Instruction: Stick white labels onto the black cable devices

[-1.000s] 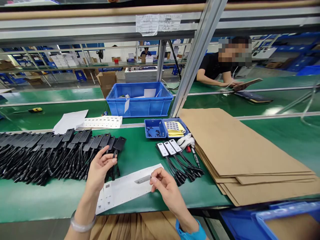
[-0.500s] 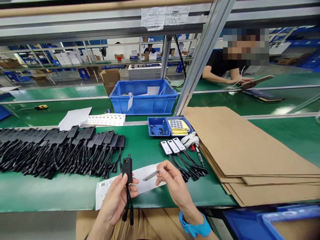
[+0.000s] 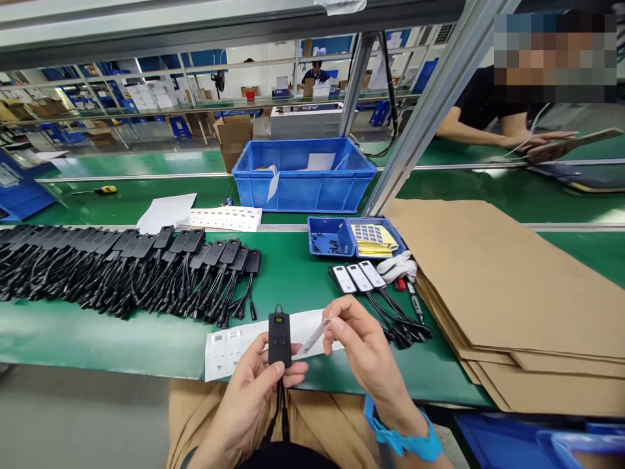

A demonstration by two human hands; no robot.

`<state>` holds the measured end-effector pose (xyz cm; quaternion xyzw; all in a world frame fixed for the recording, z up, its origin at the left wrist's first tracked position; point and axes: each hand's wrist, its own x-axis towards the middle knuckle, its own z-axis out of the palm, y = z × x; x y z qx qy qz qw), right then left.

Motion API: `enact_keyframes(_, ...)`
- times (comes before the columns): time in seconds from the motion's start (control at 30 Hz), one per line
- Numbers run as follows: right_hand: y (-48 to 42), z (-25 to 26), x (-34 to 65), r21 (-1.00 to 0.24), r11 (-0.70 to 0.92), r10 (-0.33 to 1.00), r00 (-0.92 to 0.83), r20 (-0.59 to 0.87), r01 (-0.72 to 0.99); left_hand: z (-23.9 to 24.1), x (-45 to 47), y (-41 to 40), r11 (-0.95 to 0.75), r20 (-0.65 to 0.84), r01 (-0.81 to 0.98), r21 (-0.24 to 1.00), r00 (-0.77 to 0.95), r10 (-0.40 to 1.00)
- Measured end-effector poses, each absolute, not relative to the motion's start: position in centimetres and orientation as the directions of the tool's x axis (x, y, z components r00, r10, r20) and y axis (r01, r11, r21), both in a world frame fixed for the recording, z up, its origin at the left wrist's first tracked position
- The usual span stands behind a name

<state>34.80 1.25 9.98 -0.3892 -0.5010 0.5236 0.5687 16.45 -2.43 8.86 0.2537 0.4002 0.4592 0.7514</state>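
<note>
My left hand (image 3: pixel 261 378) is closed around a black controller box (image 3: pixel 279 345) with a small display near its top and black cables hanging below. Pinched between the fingertips of my right hand (image 3: pixel 359 339) is a thin, translucent strip that looks like a sticker (image 3: pixel 313 337). The strip slants down toward the box, and its lower end is close to my left fingers; I cannot tell whether they touch. Underneath both hands lies a white label sheet (image 3: pixel 222 358) with small printed marks. To the right are three controllers with white labels (image 3: pixel 360 279), their cables toward me.
Many black controllers (image 3: pixel 131 260) lie in a row at left. A small blue parts box (image 3: pixel 332 238), a white glove (image 3: pixel 398 266) and stacked cardboard sheets (image 3: pixel 498 280) are at right. Behind stand a blue bin (image 3: pixel 303 192) and a slanted metal post (image 3: pixel 420 111). A person's hands (image 3: pixel 541 140) are across the bench.
The view has shifted, so the scene sits further right. My left hand has turned the controller more face-on and raised its lower end. The strip in my right hand is now nearer the controller and steeper.
</note>
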Motion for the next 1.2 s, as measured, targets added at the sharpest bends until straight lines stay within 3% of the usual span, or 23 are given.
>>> enact_keyframes(0.17,1.6,11.2,34.0,-0.992,0.080,0.994,-0.067,0.087,-0.095,9.0,16.6,-3.0,0.485,-0.395,-0.504,0.715,0.281,0.875)
enact_keyframes(0.53,2.0,11.0,32.6,-0.998,-0.049,0.983,-0.182,-0.040,-0.049,9.2,16.5,-3.7,0.505,-0.337,-0.488,0.712,0.393,0.856)
enact_keyframes(1.2,1.3,10.9,32.1,-0.999,-0.037,0.991,-0.129,-0.037,0.003,8.8,16.6,-4.3,0.515,-0.329,-0.496,0.699,0.416,0.848)
